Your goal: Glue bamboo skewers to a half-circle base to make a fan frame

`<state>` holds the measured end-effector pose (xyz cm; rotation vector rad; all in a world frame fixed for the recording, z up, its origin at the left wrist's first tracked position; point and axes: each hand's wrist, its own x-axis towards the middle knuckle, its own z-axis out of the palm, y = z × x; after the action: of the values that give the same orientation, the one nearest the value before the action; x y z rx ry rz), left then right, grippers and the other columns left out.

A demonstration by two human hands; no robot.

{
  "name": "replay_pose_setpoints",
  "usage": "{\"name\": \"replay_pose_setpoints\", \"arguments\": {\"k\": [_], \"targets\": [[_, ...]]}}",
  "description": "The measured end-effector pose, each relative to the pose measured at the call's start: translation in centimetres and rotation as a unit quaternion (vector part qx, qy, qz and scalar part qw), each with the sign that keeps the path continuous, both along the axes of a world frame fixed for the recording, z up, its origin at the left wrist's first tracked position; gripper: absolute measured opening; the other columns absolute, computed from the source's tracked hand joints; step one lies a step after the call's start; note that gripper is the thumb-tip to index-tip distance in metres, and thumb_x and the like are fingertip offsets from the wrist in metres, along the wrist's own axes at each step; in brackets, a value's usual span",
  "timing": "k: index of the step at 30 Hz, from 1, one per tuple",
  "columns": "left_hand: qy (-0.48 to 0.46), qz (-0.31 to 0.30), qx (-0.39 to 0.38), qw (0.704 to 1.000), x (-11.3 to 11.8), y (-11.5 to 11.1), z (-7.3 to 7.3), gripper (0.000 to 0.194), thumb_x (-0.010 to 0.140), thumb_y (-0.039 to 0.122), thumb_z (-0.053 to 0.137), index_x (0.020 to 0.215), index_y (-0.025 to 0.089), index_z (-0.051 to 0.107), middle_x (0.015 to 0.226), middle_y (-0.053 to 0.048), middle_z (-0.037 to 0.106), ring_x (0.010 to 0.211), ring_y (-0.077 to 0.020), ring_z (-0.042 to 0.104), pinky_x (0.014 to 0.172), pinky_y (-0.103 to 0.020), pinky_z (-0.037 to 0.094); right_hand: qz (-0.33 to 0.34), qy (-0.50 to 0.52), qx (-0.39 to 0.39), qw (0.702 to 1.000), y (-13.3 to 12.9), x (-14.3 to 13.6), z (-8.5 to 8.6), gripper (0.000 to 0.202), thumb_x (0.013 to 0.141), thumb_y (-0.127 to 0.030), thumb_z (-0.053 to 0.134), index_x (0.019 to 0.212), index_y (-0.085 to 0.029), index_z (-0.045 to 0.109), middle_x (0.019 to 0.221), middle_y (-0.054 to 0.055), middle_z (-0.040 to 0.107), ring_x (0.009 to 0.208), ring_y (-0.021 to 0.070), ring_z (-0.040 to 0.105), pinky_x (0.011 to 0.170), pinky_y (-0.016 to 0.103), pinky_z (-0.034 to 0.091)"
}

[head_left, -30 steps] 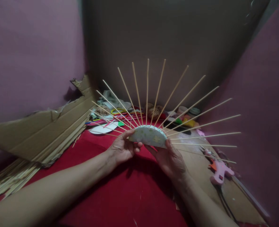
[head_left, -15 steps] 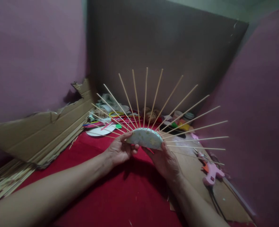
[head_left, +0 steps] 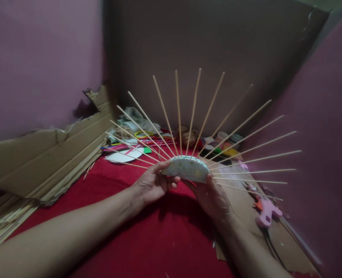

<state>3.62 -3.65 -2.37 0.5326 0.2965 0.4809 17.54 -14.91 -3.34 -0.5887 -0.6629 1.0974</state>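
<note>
A pale half-round piece (head_left: 185, 168) with a faint yellowish pattern is held up in front of me, its curved edge upward. Several thin wooden sticks (head_left: 193, 112) fan out from that curved edge like rays. My left hand (head_left: 155, 183) grips the left end, thumb on the near face and fingers curled below. At the right end my right hand (head_left: 213, 197) is closed on the same piece, its thumb on the face and fingers underneath. Both hands are above the red cloth (head_left: 124, 239).
At left lies torn cardboard (head_left: 55, 162) over a bundle of sticks (head_left: 11, 220). A white disc (head_left: 124, 155), twine (head_left: 190, 137) and jars (head_left: 234, 139) stand at the back. A pink glue gun (head_left: 266, 212) with a cord rests on a brown board (head_left: 246, 235) at right.
The half-round piece, its sticks and both hands sit slightly farther right in view, and the fan looks a little larger. The camera view has shifted somewhat. Both holds are unchanged.
</note>
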Motion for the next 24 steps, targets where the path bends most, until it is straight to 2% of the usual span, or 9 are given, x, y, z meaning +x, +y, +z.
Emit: {"name": "replay_pose_setpoints", "arguments": {"k": [4,9,12,16,20,24], "targets": [[0.006,0.01,-0.012,1.0,0.1,-0.3,0.3,0.022,0.073,0.021,0.068,0.092,0.012,0.061,0.07,-0.007,0.066,0.051,-0.0171,0.063,0.045,-0.024,0.047,-0.006,0.007,-0.007,1.0,0.1,-0.1,0.2,0.042,0.08,-0.038,0.068,0.117,-0.019,0.062,0.121,0.01,0.066,0.116,0.026,0.057,0.107,0.047,0.038],[0.009,0.025,0.011,1.0,0.2,-0.6,0.3,0.024,0.075,0.025,0.071,0.094,0.013,0.062,0.072,-0.006,0.066,0.051,-0.0153,0.061,0.047,-0.024,0.047,-0.027,0.024,-0.018,0.999,0.2,0.3,0.1,0.042,0.077,-0.035,0.072,0.117,-0.024,0.062,0.112,0.005,0.07,0.11,0.0236,0.061,0.104,0.045,0.042],[0.007,0.024,0.039,0.999,0.2,-0.9,0.1,0.028,0.073,0.028,0.074,0.093,0.011,0.064,0.075,-0.006,0.067,0.053,-0.014,0.061,0.048,-0.024,0.047,-0.033,0.036,-0.023,0.999,0.4,0.7,0.1,0.04,0.077,-0.032,0.072,0.116,-0.026,0.062,0.108,0.004,0.072,0.106,0.0228,0.063,0.101,0.046,0.045],[0.003,0.026,0.107,0.994,0.2,-1.1,-0.2,0.031,0.068,0.023,0.079,0.092,0.011,0.065,0.078,-0.005,0.066,0.057,-0.0128,0.061,0.047,-0.023,0.047,-0.034,0.04,-0.024,0.998,0.5,0.9,0.2,0.032,0.079,-0.03,0.07,0.11,-0.026,0.064,0.101,0.003,0.073,0.099,0.0229,0.066,0.098,0.05,0.046],[0.019,0.049,0.153,0.987,0.5,-0.9,-0.6,0.031,0.073,0.035,0.073,0.092,0.012,0.065,0.071,-0.002,0.061,0.048,-0.0107,0.053,0.04,-0.024,0.044,-0.038,0.042,-0.025,0.998,0.5,1.0,0.1,0.022,0.082,-0.027,0.066,0.103,-0.022,0.067,0.098,0.004,0.074,0.101,0.0225,0.066,0.1,0.047,0.046],[0.017,0.09,0.142,0.986,0.7,-0.6,-0.6,0.027,0.074,0.029,0.071,0.092,0.01,0.065,0.071,-0.001,0.06,0.047,-0.0088,0.051,0.04,-0.022,0.044,-0.023,0.039,-0.02,0.999,0.3,0.9,-0.1,0.028,0.08,-0.032,0.068,0.106,-0.021,0.067,0.1,0.004,0.074,0.101,0.0219,0.066,0.099,0.041,0.048]]}}
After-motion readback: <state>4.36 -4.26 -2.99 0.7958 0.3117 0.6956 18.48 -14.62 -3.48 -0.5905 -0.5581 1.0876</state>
